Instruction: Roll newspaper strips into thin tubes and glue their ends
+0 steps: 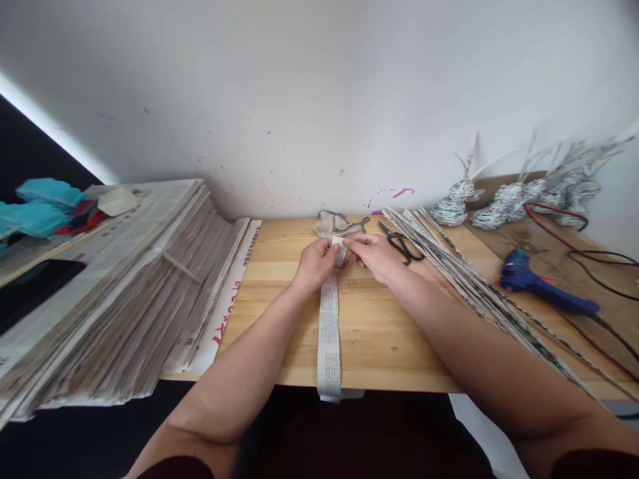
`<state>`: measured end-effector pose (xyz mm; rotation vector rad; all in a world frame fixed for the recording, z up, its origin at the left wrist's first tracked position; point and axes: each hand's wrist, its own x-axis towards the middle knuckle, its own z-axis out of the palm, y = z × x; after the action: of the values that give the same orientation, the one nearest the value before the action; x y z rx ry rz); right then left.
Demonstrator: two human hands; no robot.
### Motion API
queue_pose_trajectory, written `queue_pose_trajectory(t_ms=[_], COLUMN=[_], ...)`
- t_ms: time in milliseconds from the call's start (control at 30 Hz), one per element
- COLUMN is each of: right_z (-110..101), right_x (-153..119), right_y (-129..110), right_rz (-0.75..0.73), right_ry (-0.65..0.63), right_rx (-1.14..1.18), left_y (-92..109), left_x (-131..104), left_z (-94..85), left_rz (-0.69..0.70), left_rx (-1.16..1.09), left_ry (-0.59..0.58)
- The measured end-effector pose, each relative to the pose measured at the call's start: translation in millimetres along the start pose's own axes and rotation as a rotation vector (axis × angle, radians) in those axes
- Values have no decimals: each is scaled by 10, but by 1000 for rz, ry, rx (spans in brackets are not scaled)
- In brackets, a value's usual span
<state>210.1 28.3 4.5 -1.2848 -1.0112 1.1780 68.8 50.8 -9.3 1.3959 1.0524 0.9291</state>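
Observation:
A long strip of newspaper (329,332) runs down the wooden table and hangs slightly past its front edge. Its far end is raised between my two hands. My left hand (318,259) pinches that end from the left, thumb on top. My right hand (372,253) has its fingers closed at the strip's right edge. Just beyond my hands lies a crumpled greyish cloth (332,223). Black-handled scissors (402,243) rest to the right of my right hand.
A tall stack of newspapers (150,279) fills the left, with a black phone (40,289) on it. Rolled paper sticks (464,279) lie at right. Beyond them are a blue glue gun (546,286), its cord, cardboard (529,246) and woven paper figures (452,199) against the wall.

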Motion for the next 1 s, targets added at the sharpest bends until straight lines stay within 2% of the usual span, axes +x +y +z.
queue_pose_trajectory(t_ms=[467,633,900,1000], right_z=[19,-3,41,24], right_x=[29,31,-24,-20], right_y=[38,20,-8,-14], right_rz=[78,96,1,-26], right_ry=[81,76,83,47], right_rx=[99,124,98,82], left_y=[-27,-32,-35,-27], left_x=[-24,-28,-32,-32], left_z=[11,1,8,17], left_rz=[60,125,162,117], left_rx=[68,105,89,31], left_ry=[-19,-39,-108,-117])
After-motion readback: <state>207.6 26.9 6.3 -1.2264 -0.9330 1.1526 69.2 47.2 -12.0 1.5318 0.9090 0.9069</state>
